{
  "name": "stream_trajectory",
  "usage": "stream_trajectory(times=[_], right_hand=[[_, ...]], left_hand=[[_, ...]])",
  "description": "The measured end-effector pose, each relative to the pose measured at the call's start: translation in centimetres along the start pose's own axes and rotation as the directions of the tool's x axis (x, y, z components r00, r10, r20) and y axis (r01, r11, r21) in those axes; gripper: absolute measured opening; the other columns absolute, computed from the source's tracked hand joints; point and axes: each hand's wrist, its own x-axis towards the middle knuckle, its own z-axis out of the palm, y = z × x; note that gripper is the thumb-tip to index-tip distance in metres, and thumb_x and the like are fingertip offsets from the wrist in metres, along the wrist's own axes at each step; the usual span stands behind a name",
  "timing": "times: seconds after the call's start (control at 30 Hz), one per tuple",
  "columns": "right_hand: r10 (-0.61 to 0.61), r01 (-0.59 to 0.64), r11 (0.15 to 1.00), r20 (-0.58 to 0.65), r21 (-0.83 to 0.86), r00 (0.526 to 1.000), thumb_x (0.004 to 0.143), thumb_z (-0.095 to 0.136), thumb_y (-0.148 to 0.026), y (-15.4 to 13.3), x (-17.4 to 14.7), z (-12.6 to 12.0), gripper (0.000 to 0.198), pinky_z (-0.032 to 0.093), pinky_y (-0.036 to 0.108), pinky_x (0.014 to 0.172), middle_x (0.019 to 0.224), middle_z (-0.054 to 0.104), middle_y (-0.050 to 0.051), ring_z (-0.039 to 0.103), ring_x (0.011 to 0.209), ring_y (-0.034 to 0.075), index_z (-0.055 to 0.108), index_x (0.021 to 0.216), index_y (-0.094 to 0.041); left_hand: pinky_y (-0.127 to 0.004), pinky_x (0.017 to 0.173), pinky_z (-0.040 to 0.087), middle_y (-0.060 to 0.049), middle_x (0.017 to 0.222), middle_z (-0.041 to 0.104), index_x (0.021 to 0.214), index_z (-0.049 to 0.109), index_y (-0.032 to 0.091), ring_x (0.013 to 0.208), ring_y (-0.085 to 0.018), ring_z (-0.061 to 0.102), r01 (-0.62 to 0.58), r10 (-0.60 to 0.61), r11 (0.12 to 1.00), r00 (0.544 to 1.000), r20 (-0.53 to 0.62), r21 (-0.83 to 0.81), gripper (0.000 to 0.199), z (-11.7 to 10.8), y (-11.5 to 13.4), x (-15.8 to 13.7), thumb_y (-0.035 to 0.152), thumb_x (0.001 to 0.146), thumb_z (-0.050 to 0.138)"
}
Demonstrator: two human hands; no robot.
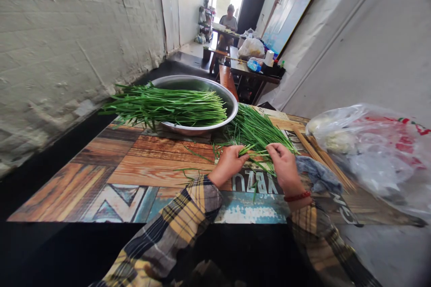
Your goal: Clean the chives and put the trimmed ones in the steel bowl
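Long thin green chives [252, 152] run between my two hands above the near part of the table. My left hand [229, 163] is closed around their left part. With thumb and fingers pinched together, my right hand [284, 168] grips the stalks at the other end; a red bracelet circles that wrist. Just beyond my hands lies a loose pile of chives [257, 128] on the table [144, 170]. A metal basin [232, 103] stands behind to the left, with a large bundle of chives [168, 103] laid across it, the leafy ends hanging over its left rim.
Right of my hands are a grey-blue cloth [318, 175], several wooden sticks [319, 157] and a clear plastic bag [373, 143] with pale contents. Loose leaf scraps are scattered about. Farther off, a person [229, 20] sits at another table, and a wall [67, 22] runs along the left.
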Motion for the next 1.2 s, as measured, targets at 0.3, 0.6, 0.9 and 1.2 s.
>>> stream_trajectory(times=[0.3, 0.6, 0.9, 1.2], right_hand=[[0.115, -0.091, 0.991, 0.262, -0.102, 0.958, 0.073, 0.067, -0.052, 1.1, -0.7, -4.1, 0.033, 0.043, 0.029, 0.059, 0.073, 0.062, 0.002, 0.053, 0.064, 0.016, 0.066, 0.08, -0.02], [0.14, -0.184, 0.948, 0.179, 0.259, 0.974, 0.073, 0.069, -0.048, -0.1, -1.5, -0.4, 0.035, 0.045, 0.026, 0.06, 0.078, 0.064, 0.001, 0.055, 0.067, 0.014, 0.068, 0.095, -0.02], [-0.134, 0.134, 0.988, 0.01, -0.08, 0.991, 0.082, 0.062, -0.043, -2.1, -1.9, -1.4, 0.022, 0.047, 0.033, 0.069, 0.085, 0.068, 0.005, 0.06, 0.075, 0.019, 0.069, 0.087, -0.023], [-0.266, 0.29, 0.941, 0.153, -0.172, 0.952, 0.088, 0.055, -0.038, -4.1, -2.4, -0.5, 0.022, 0.047, 0.032, 0.07, 0.079, 0.067, 0.004, 0.06, 0.074, 0.018, 0.069, 0.079, -0.024]], left_hand=[[-0.022, 0.059, 0.034, 0.002, 0.062, 0.053, 0.063, 0.059, 0.013, 0.064, -0.011, 0.047, 0.043, -0.046, 0.998, 0.996, -0.072, -0.05, 0.016, -0.1, 0.0, 0.3, 0.019, 0.079, 0.057], [-0.023, 0.064, 0.041, -0.001, 0.072, 0.065, 0.078, 0.069, 0.012, 0.067, -0.013, 0.054, 0.005, -0.003, 0.995, 1.0, 0.018, -0.1, 0.011, 0.1, 0.2, 0.0, 0.021, 0.079, 0.062], [-0.028, 0.085, 0.046, -0.007, 0.098, 0.071, 0.097, 0.07, 0.015, 0.092, -0.018, 0.062, -0.066, 0.058, 0.989, 0.996, -0.068, -0.132, 0.019, -0.7, 1.8, -0.1, 0.021, 0.083, 0.06], [-0.024, 0.064, 0.037, -0.001, 0.068, 0.052, 0.071, 0.067, 0.015, 0.068, -0.012, 0.048, -0.22, 0.216, 0.975, 0.971, 0.103, 0.027, 0.027, -0.7, 2.0, -0.5, 0.027, 0.089, 0.052]])
